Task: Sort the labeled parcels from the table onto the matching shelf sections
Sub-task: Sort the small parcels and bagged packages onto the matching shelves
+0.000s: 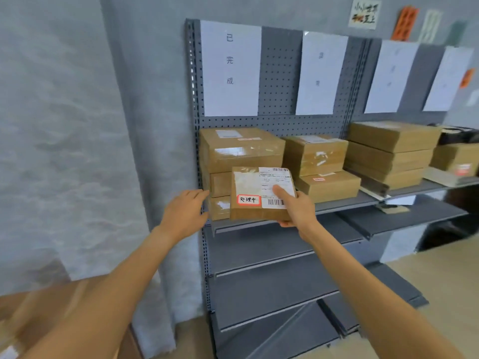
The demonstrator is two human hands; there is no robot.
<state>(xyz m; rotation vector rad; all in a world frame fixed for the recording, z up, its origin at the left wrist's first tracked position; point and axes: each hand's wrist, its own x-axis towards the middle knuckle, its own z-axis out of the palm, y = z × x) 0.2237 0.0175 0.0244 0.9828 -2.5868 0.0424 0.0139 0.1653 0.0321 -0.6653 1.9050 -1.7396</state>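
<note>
My right hand (295, 207) grips a brown cardboard parcel (252, 212) by its right edge, thumb on top of its white shipping label. A red-framed sticker reading 处理中 sits at the parcel's lower left. I hold it in front of the grey shelf (337, 203), before the leftmost stack of parcels (241, 149). My left hand (185, 212) is open with relaxed fingers, just left of the parcel and apart from it. White paper signs hang on the pegboard back; the leftmost sign (230, 68) reads 已完成, the second sign (320, 73) is too faint to read.
More parcel stacks stand on the same shelf: a middle stack (318, 161), a taller one (388, 151) to the right, and a box (456, 158) at far right. Bare grey shelves (272, 286) lie below. A blurred brown surface (39, 320) sits at lower left.
</note>
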